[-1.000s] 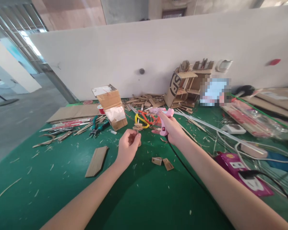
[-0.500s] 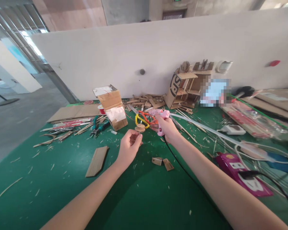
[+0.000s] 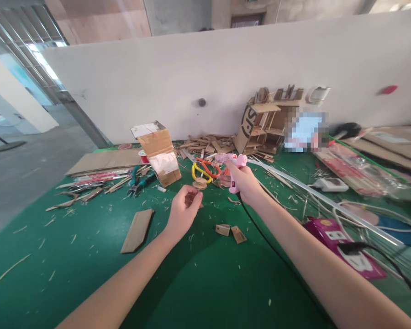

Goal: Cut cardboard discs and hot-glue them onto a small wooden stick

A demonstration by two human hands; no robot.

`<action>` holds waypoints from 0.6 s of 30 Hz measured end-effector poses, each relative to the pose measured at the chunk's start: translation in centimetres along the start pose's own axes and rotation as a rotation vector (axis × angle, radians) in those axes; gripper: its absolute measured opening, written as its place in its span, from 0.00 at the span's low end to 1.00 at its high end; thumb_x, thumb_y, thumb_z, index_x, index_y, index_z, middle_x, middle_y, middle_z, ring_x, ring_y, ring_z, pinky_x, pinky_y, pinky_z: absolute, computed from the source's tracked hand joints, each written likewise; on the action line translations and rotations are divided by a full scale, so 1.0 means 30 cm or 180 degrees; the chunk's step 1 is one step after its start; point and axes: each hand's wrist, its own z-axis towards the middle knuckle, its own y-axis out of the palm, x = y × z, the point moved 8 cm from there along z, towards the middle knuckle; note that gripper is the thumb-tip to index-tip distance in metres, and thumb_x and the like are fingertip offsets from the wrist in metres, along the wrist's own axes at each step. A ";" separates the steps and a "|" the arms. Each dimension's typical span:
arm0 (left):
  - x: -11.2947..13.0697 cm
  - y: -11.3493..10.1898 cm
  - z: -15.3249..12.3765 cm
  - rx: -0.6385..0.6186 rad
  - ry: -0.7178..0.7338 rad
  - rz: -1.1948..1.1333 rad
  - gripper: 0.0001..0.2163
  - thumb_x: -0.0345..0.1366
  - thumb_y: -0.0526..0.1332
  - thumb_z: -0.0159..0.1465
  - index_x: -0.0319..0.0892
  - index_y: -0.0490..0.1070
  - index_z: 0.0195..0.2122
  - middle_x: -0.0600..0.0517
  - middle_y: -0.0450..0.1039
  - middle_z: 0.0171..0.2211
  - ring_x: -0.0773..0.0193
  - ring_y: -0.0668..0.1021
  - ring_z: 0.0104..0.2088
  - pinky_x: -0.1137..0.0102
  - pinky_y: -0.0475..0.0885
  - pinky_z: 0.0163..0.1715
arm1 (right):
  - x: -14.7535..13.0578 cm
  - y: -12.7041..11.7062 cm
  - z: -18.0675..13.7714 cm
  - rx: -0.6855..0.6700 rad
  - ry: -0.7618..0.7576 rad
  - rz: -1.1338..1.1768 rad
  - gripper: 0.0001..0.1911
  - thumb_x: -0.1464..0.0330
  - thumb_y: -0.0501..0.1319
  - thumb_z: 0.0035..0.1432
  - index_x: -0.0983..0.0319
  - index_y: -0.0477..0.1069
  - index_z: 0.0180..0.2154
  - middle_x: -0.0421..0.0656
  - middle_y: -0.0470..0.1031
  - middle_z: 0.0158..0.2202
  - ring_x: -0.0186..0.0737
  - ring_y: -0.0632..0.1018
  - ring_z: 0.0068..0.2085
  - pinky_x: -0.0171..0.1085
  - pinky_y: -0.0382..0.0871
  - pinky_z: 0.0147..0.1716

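My left hand is closed in a pinch above the green table, with a small round cardboard piece at its fingertips. My curled fingers partly hide how it is gripped. To its right, my right hand is wrapped round a pink hot glue gun, its nozzle end pointing left. A clear glue stick sticks out of the gun's back and reaches far to the right. Behind the hands lie scissors with yellow and orange handles. Two small cardboard pieces lie nearer to me.
A cut cardboard panel lies left of my hands. Further back are pliers, a folded cardboard form, cardboard scraps and a cardboard shelf model. At right sits a purple power strip with cables; scraps litter the green table.
My right hand has drawn the glue gun slightly to the right, away from the round cardboard piece. The glue stick's far end has swung lower. My left hand stays about where it was.
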 end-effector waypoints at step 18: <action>0.010 0.003 -0.005 -0.0062 0.0000 0.0022 0.09 0.42 0.59 0.61 0.41 0.63 0.32 0.55 0.67 0.23 0.68 0.73 0.23 0.73 0.68 0.24 | 0.063 0.035 0.023 -0.0175 0.0024 -0.0090 0.12 0.61 0.63 0.54 0.63 0.69 0.26 0.41 0.73 0.22 0.36 0.78 0.27 0.35 0.78 0.30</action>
